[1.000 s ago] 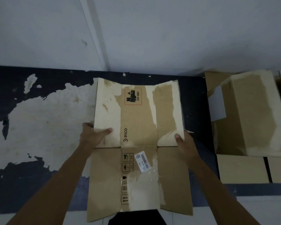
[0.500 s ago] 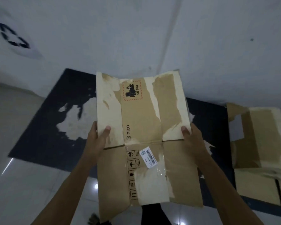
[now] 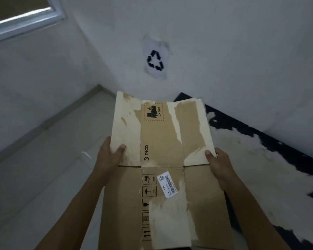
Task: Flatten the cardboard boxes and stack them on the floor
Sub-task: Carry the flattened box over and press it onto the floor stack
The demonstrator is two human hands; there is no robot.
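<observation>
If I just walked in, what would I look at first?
First, the big flattened cardboard box in the middle, brown with pale torn patches, held up by the left hand and the right hand at its side edges. Next, the black recycling sign on the white wall above it. Then the worn black mat on the floor to the right.

Bare tiled floor (image 3: 43, 177) lies open toward the corner; the held flattened box (image 3: 163, 159) blocks the middle, the dark mat (image 3: 260, 159) covers the floor along the wall.
</observation>
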